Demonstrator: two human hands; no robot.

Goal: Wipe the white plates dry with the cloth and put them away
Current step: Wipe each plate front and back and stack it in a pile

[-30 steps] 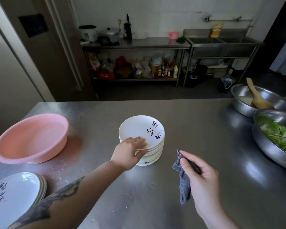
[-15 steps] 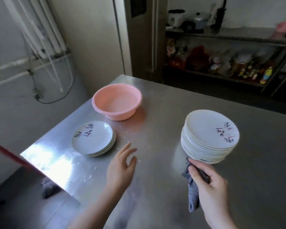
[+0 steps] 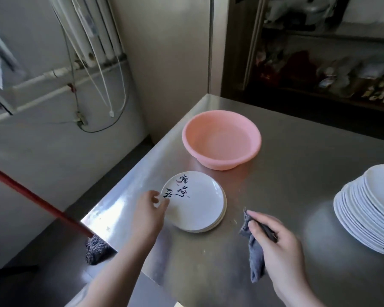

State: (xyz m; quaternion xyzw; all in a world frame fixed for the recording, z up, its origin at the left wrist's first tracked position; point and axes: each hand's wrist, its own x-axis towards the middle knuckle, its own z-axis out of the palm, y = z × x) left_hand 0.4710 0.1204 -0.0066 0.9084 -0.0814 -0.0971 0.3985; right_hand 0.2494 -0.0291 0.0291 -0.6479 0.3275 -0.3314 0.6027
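Head view shows my left hand [image 3: 150, 214] at the near-left rim of the small stack of white plates [image 3: 195, 201]. My thumb and fingers curl around the edge of the top plate and pinch it there. The plate has dark brush writing on its face. My right hand [image 3: 282, 251] is just beside this stack, on its right, not touching it. It grips the grey cloth [image 3: 254, 258], which hangs down from my fingers over the steel table [image 3: 297, 173].

I judge the plates are hard, glazed and smooth, so they can slip, even more if they are wet. They are fragile too: a fall on the steel or on the floor would probably chip or break one. One plate is light, I think, and one hand can lift it. The best place to hold is the rim, thumb on top and fingers under, as my left hand does now. The cloth is soft and limp, it will follow the shape of the plate.

A taller stack of white plates [image 3: 368, 216] stands well apart at the right edge of the view, beyond my right hand. A pink basin [image 3: 221, 139] sits behind the small stack, near it but apart.
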